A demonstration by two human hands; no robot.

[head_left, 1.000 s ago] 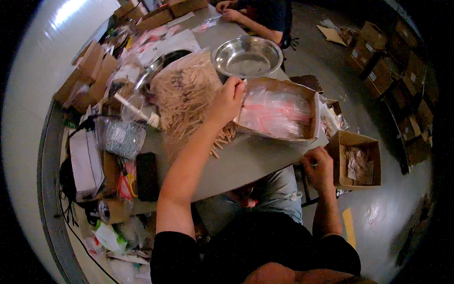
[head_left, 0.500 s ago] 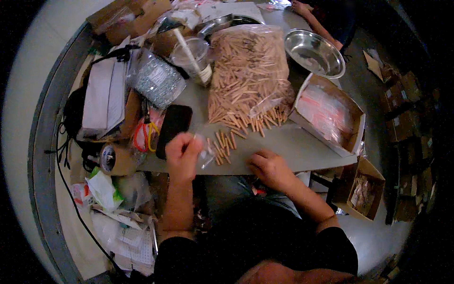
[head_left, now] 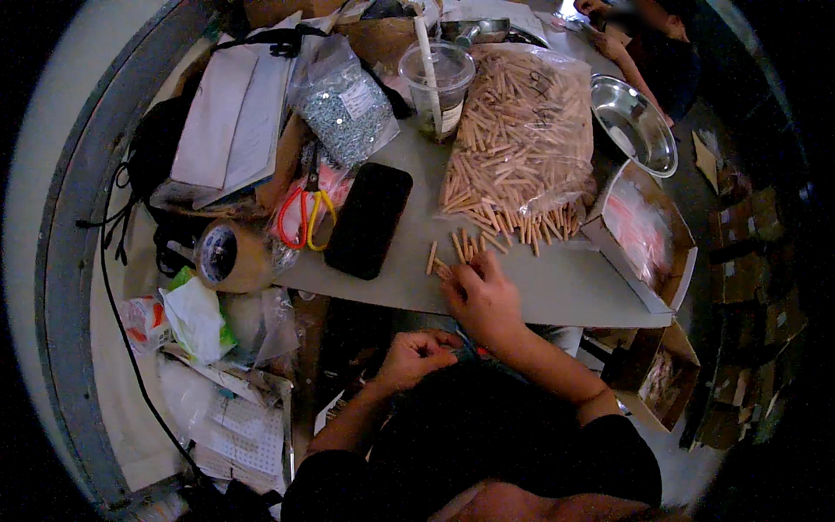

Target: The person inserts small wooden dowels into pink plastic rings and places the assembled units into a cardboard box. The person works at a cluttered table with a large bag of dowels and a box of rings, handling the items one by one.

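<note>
My right hand [head_left: 484, 300] is over the front of the table, its fingertips closed on small wooden dowels [head_left: 442, 267]. A few more loose wooden dowels [head_left: 465, 244] lie just beyond its fingers. Past them, a large clear bag of wooden dowels [head_left: 522, 130] lies with its mouth toward me, several spilling out. My left hand [head_left: 416, 358] is below the table edge, close to my lap. Its thumb and fingers are pinched together, and what they hold is too small and dim to make out. A black phone [head_left: 370, 220] lies left of the loose dowels.
Left are red-and-yellow-handled scissors [head_left: 306, 213], a tape roll [head_left: 233, 255], a bag of small metal parts [head_left: 348, 113] and a plastic cup [head_left: 435, 87]. Right are a metal bowl [head_left: 639, 130] and a box of clear bags [head_left: 639, 230]. A co-worker's arm [head_left: 622, 61] is far right.
My left hand, which had a small clear plastic bag at its fingertips over the table, has dropped toward my lap. My right hand has reached onto the loose dowels. The view has shifted.
</note>
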